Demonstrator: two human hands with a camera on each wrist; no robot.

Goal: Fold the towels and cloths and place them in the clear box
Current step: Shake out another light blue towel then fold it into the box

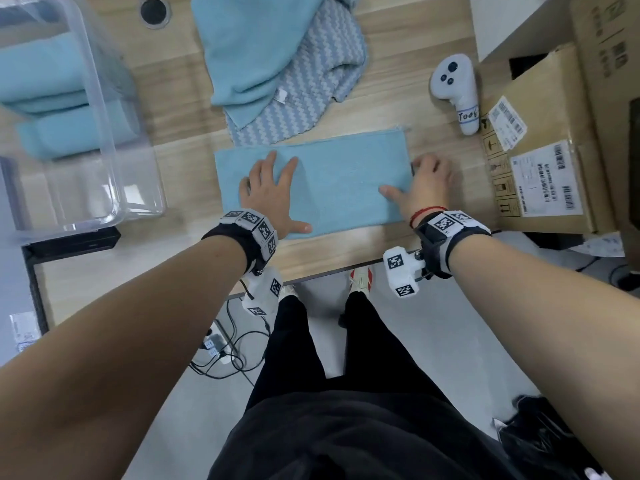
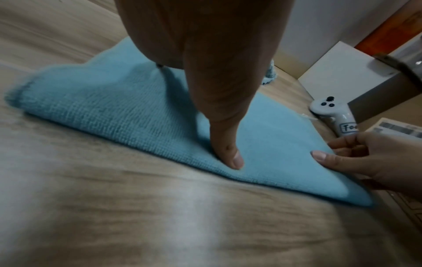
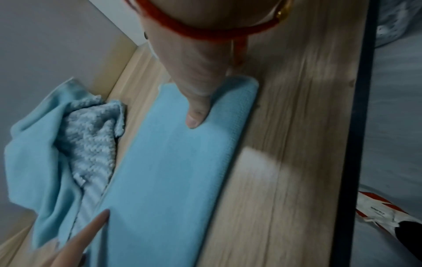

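Note:
A light blue towel [image 1: 329, 181] [image 2: 137, 115] [image 3: 173, 171], folded into a long strip, lies flat on the wooden table near its front edge. My left hand [image 1: 273, 188] presses flat on the strip's left half with fingers spread, and its thumb [image 2: 228, 153] lies straight on the cloth. At the strip's right end, my right hand [image 1: 426, 185] [image 2: 365, 162] pinches the edge, thumb [image 3: 196, 112] on top and fingers curled around it. The clear box [image 1: 104, 109] stands at the left and holds folded blue towels [image 1: 52, 81].
Behind the strip lies a heap of an unfolded blue towel [image 1: 249, 46] and a zigzag-patterned cloth [image 1: 311, 91]. A white controller [image 1: 453, 88] and a cardboard box [image 1: 540, 150] sit close on the right. A cable hole [image 1: 154, 10] is at the back.

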